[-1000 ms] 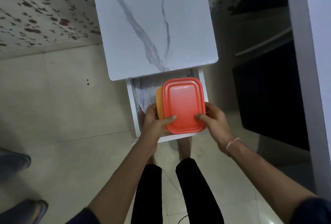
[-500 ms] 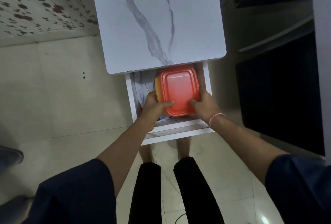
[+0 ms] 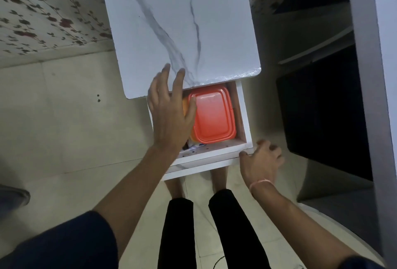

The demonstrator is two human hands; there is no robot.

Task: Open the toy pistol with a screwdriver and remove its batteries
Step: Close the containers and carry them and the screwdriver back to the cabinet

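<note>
Under white marble-look tabletop (image 3: pixel 171 21), open white drawer (image 3: pixel 214 152) with orange plastic lidded box (image 3: pixel 212 114), toy pistol unseen; left hand (image 3: pixel 169 116) spread empty above, right hand (image 3: pixel 262 161) at drawer front, grip unclear; risks pinched fingers if shut.

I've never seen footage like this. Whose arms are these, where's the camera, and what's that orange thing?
No machine here: a person wears a camera on the head, looking down at their own arms. The left hand hangs open over an open drawer under a white marbled tabletop, holding nothing. In the drawer lies an orange box with a red lid. The right hand is at the drawer's front corner, too blurred to judge its grip.
</note>
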